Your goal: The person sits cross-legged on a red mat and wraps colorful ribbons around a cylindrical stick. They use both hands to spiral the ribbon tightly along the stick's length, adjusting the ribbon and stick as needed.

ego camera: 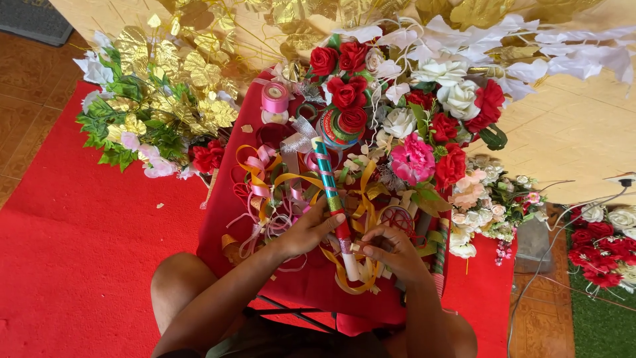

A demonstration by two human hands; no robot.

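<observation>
Red cloth [298,278] is covering a low table crowded with curled satin ribbons [265,192], ribbon spools [275,99] and fabric roses [348,93]; gold foil leaves [192,79] are spreading behind. The left hand [308,232] is gripping a slim stick [331,192] wrapped in shiny teal and red ribbon, lying tilted across the ribbons. The right hand [391,248] is pinching its white lower end.

I hold a slim stick [332,199], wound in green, silver and red ribbon with a white lower end, tilted over the table's red cloth.
</observation>
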